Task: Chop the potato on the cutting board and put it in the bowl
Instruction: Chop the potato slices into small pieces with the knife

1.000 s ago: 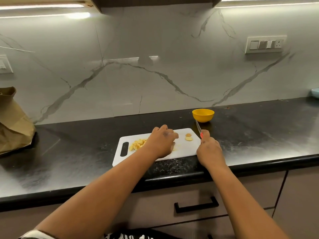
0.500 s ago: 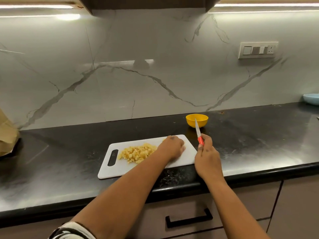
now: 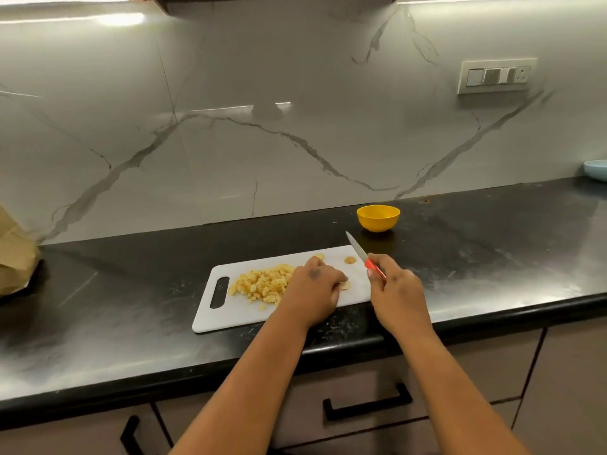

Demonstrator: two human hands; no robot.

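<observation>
A white cutting board [image 3: 236, 310] lies on the black counter with a heap of diced potato [image 3: 262, 284] on its left half. My left hand [image 3: 315, 292] lies over the board's middle, its curled fingers holding a potato piece [image 3: 345, 285] down. Two small potato slices [image 3: 350, 259] lie near the board's far right corner. My right hand [image 3: 399, 295] grips a knife [image 3: 359, 252] by its red handle, the blade pointing up and away above the board's right end. A yellow bowl [image 3: 378, 218] stands behind the board, apart from it.
The black counter [image 3: 492, 257] ends at a front edge just below the board. A brown paper bag [image 3: 14, 254] sits at the far left. A light blue dish [image 3: 596, 170] is at the far right by the wall. Drawers with black handles [image 3: 368, 407] are beneath.
The view shifted, so board and bowl sit differently in frame. My left hand slid right, uncovering the diced heap. The knife stays raised in my right hand.
</observation>
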